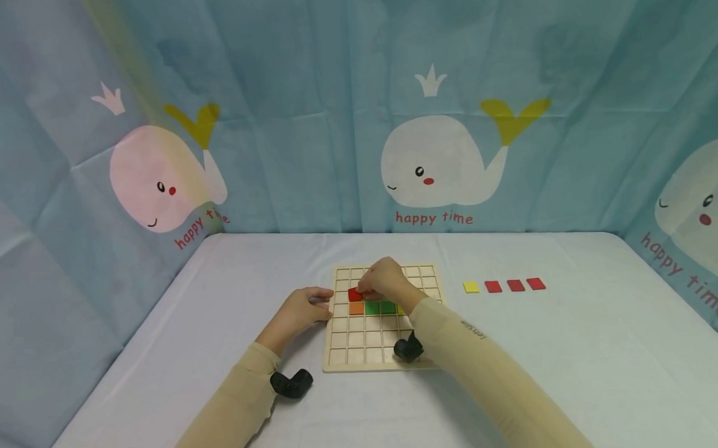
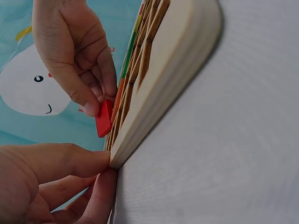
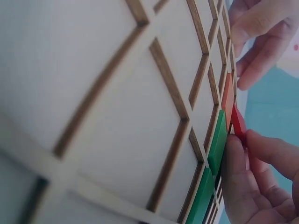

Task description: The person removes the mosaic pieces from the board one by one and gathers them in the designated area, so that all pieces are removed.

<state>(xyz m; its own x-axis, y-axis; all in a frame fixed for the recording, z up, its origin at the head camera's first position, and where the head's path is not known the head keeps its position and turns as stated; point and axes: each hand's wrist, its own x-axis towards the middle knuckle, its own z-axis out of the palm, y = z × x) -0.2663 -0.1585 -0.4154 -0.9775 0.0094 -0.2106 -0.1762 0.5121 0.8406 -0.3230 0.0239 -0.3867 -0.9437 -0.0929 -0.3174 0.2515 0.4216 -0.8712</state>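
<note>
A wooden grid board (image 1: 349, 357) lies on the white table. My right hand (image 1: 388, 281) pinches a red square tile (image 2: 103, 119) between thumb and fingers, tilted at a cell just behind the orange tile (image 1: 356, 309). Green tiles (image 1: 372, 308) sit in the cells to the right of the orange one, and a yellow tile (image 1: 401, 309) beyond them is partly covered by my right arm. At the board's left edge, my left hand (image 1: 299, 312) grips the rim, thumb above and fingers against the side in the left wrist view.
Right of the board, a loose yellow tile (image 1: 471, 287) and several red tiles (image 1: 516, 285) lie in a row on the table (image 1: 585, 347). Black wrist cameras (image 1: 291, 384) are strapped at both sleeves. A blue whale-print curtain (image 1: 306, 152) stands behind the table.
</note>
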